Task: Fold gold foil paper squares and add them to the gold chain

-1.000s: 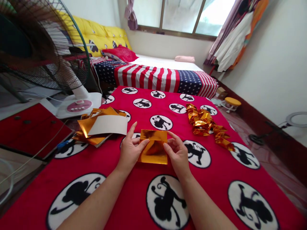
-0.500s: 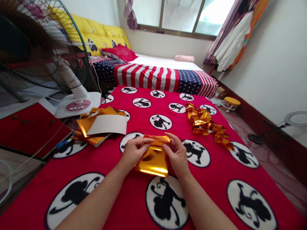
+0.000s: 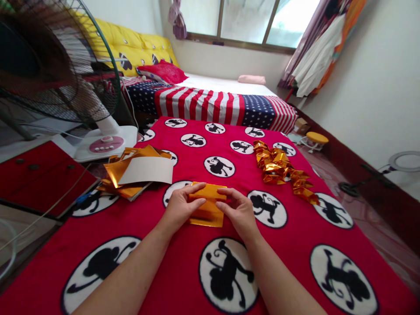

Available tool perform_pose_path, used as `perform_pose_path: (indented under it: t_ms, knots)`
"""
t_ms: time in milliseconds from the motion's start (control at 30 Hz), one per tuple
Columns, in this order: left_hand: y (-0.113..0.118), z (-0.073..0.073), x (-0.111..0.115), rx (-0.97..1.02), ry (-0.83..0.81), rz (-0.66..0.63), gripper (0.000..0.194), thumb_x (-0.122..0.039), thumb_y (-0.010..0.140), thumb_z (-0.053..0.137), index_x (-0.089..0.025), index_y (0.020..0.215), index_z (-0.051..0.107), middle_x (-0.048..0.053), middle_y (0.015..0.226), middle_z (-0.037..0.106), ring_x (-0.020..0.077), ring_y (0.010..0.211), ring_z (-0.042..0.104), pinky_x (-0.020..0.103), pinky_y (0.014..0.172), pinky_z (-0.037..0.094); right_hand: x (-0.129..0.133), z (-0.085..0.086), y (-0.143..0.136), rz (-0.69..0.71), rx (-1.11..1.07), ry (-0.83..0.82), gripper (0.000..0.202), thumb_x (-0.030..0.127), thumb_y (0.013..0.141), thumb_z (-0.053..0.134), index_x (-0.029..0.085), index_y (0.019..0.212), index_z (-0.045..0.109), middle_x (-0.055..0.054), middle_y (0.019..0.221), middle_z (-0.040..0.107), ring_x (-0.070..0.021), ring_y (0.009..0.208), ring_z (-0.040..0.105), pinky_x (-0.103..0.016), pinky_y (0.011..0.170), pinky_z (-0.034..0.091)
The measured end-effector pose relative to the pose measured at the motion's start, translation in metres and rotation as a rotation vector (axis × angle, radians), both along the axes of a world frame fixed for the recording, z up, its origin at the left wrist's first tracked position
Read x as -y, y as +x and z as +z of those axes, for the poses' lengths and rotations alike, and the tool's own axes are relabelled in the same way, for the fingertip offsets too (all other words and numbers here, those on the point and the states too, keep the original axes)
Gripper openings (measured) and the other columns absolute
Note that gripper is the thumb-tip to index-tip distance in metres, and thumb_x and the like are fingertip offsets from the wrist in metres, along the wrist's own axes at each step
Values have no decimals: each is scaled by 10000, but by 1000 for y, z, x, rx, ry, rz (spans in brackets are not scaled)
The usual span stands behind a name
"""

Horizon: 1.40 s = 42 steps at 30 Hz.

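A sheet of shiny gold foil paper [image 3: 209, 214] lies nearly flat on the red cloth in front of me, a fold or crease running across its upper part. My left hand [image 3: 183, 203] grips its left side, index finger along the far edge and thumb on the surface. On the opposite side, my right hand [image 3: 238, 210] holds the paper the same way, fingertips at the upper right corner. The fingers hide parts of both side edges.
To the left lies a loose pile of gold sheets [image 3: 113, 170] with a white-backed sheet [image 3: 149, 170] on top. Folded gold foil pieces [image 3: 275, 166] stand in a cluster at the right. A fan [image 3: 105, 127] stands at the left, and a bed [image 3: 203, 105] is beyond the cloth [image 3: 157, 271].
The far edge of the gold paper, raised and folded over between the fingers before, now lies flatter. The near edge has moved away from me, and both hands' fingers have spread along the sheet.
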<state>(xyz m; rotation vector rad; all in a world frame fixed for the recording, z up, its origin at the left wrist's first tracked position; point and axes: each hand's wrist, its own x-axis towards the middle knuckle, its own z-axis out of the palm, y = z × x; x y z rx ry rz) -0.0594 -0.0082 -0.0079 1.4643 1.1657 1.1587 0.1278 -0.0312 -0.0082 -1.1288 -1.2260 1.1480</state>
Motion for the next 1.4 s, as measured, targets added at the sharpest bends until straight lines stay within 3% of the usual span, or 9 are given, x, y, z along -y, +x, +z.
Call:
perform_pose_path:
  t_ms: [567,767,1200,1400]
  knots:
    - [2,2,1,-104,152,91,185,-313,724,770,-195,866,784,63,886,756,193,834,688,272,771,542,-2,-4,1,-65,33,58,107,298,792,709,204,844,722,-27,831,702,-170,769,639,-282,717,515]
    - [4,6,3,-53,113,87,190,-310,705,782,-187,850,786,67,869,758,194,794,691,264,726,545,-1,-2,0,-16,60,70,232,238,732,748,221,961,717,-33,963,695,-184,838,650,-291,745,535]
    - [2,8,3,-96,147,16,205,-283,710,776,-191,893,786,74,900,744,194,815,682,257,723,539,-2,-1,2,-61,50,74,125,290,779,709,231,877,761,-22,854,704,-183,789,637,-287,712,508]
    - [-2,3,-1,-125,200,61,165,-326,749,753,-200,849,789,65,880,711,173,789,652,235,655,502,-2,-2,2,-51,24,25,142,331,787,713,223,869,751,-27,830,699,-181,761,631,-285,692,504]
